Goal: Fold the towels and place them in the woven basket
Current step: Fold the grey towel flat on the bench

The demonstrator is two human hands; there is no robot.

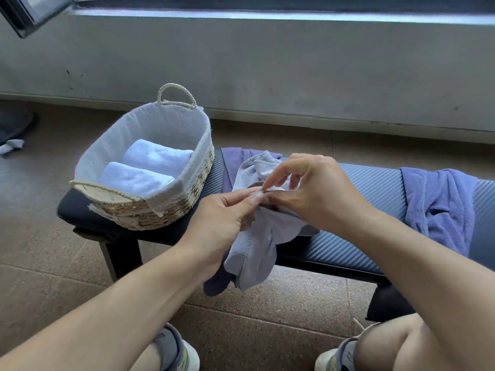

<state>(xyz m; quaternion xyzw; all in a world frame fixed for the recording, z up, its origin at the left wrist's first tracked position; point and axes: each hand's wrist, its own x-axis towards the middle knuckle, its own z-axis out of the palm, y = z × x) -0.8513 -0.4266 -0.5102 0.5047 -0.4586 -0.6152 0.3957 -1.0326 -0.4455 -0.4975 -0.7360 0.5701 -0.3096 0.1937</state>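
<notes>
A grey towel (pixel 257 247) hangs crumpled over the front of the bench, lifted at its middle. My left hand (pixel 225 218) pinches an edge of it, and my right hand (pixel 310 191) pinches the same edge right beside it, fingertips nearly touching. The woven basket (pixel 171 210), lined with white cloth, stands on the bench's left end and holds two folded white towels (pixel 150 170). A dark purple towel (pixel 230 167) lies under the grey one. A blue-purple towel (pixel 439 204) is draped unfolded over the bench's right part.
The padded dark bench (pixel 375 183) stands on a brown tiled floor before a grey wall. A small cloth (pixel 12 146) lies on the floor at far left. My knees and shoes (pixel 182 352) show at the bottom edge.
</notes>
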